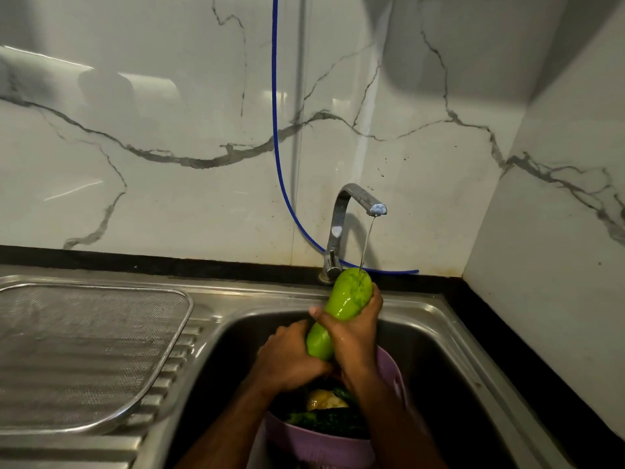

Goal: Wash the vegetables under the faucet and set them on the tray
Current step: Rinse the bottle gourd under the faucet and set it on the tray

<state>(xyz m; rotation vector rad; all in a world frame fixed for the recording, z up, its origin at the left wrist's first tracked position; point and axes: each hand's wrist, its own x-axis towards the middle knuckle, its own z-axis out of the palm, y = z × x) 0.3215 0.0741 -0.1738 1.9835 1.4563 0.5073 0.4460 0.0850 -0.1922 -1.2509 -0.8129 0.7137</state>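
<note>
Green gourd (348, 299), glossy and wet, is held tilted over the sink (436, 336), upper end under the thin stream from the faucet (351, 198). The left hand (287, 360) wraps the lower end; the right hand (355, 330) curls round the middle, thumb across the front. The skin is likely slippery; the body appears stiff and fairly heavy, so a full-finger wrap at both ends suits it. More vegetables sit in the purple basket (318, 445) below. The mesh tray (88, 353) lies on the drainer, left.
</note>
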